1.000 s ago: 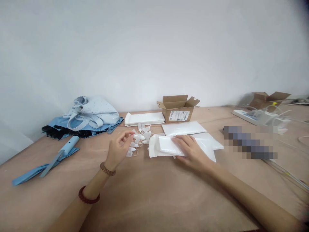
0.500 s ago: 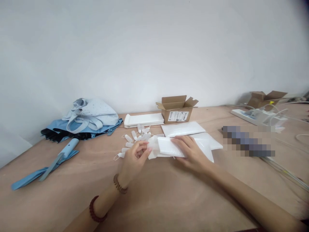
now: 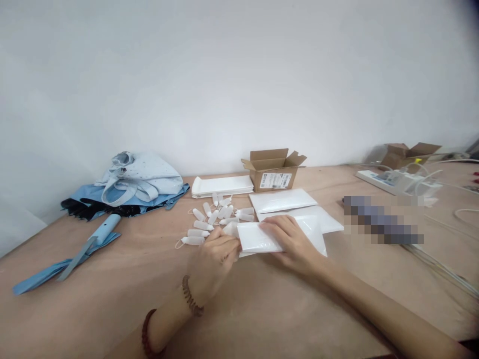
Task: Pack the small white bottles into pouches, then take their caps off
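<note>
1. R hand (image 3: 290,239): clamped on white envelope (image 3: 258,237), thumb below, fingers across top.
2. L hand (image 3: 215,254): at env's L end, by its pale flap (image 3: 231,229); fingers curled & blurred, can't tell if they're pinching it.
3. Env is btwn the hands, approx. mid-table, long side running L–R, in front of the loose white mailers (image 3: 282,201).
4. Small bottles (image 3: 201,225), whitish w/ loops on some, lie scattered just beyond L hand, pointing various ways.
5. Behind bottles: stack of flat white packs (image 3: 222,185), next to open cardboard box (image 3: 271,177) w/ printed label, near wall (image 3: 239,89).
6. Far L: lt. blue bag (image 3: 153,172) on top of blue/black umbrella (image 3: 88,194), handle twd viewer.
7. R side: white power strip (image 3: 377,182) w/ plugs & cables, 2nd brown box (image 3: 407,154) behind; pixelated item (image 3: 381,219) in front, ID unclear.
8. L wrist/forearm: brown bracelet (image 3: 190,298), dk. red bracelet (image 3: 147,334).
</note>
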### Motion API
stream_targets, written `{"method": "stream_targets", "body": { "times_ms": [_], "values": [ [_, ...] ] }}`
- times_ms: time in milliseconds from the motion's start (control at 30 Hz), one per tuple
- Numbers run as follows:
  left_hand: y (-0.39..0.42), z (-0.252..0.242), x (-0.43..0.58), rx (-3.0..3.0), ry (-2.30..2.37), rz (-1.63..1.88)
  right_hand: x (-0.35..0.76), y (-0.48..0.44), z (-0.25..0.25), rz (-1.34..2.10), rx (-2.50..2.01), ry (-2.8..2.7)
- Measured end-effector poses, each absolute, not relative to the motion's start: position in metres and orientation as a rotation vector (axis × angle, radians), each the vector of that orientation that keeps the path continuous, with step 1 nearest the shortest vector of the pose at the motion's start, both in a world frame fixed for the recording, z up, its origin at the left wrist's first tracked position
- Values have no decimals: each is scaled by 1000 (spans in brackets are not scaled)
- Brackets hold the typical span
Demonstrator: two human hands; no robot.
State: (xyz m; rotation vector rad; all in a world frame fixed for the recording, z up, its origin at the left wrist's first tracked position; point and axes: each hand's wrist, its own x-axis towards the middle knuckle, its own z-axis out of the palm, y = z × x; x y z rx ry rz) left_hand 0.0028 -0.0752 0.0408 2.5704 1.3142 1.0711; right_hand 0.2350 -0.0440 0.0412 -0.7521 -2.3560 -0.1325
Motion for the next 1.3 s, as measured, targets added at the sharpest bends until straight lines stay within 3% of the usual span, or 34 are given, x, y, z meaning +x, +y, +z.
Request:
{"method": "stream_targets", "body": {
  "times_ms": [167,267,433,533,867,1133,1300],
  "values": [
    [-77,41,6,2594,1267,936,233,-42,37,-135,-761,-2378],
    [-71,48,0,2472,1246,1077,236,-39,36,-145,-807,-2380],
    [-48,55,-35,2134,1687,1287,244,-33,36,-163,-913,-2394],
    [-32,49,-56,2225,1862,1132,247,-29,35,-169,-962,-2408],
    [-19,26,-52,2579,1786,717,248,-26,32,-181,-1007,-2457],
    [-33,51,-57,2241,1840,1315,248,-26,33,-151,-1045,-2448],
    [-50,67,-45,1751,1640,1363,248,-25,33,-133,-1030,-2426]
  ]
}}
